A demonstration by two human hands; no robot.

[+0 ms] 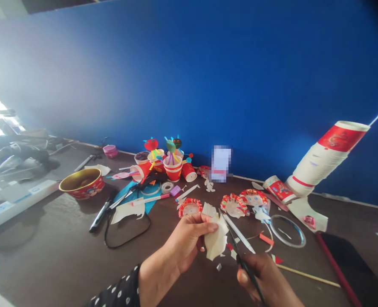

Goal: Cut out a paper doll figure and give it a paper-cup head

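My left hand (185, 243) is closed in a pinch on a piece of white paper (216, 238), held up over the dark brown table (64, 256). My right hand (267, 281) is wrapped round the handles of black scissors (236, 245). Their blades point up and away, with the tips right beside the paper's right edge. Small paper scraps (232, 253) lie on the table beneath.
Round red-and-white paper-cup faces (190, 207) (235, 205) (254, 198) lie beyond my hands. Decorated red cups (172, 166) stand at the back, a tilted stack of cups (323, 157) at right, a gold bowl (82, 183) at left, a tape ring (287, 231), pens and a cable (125, 234).
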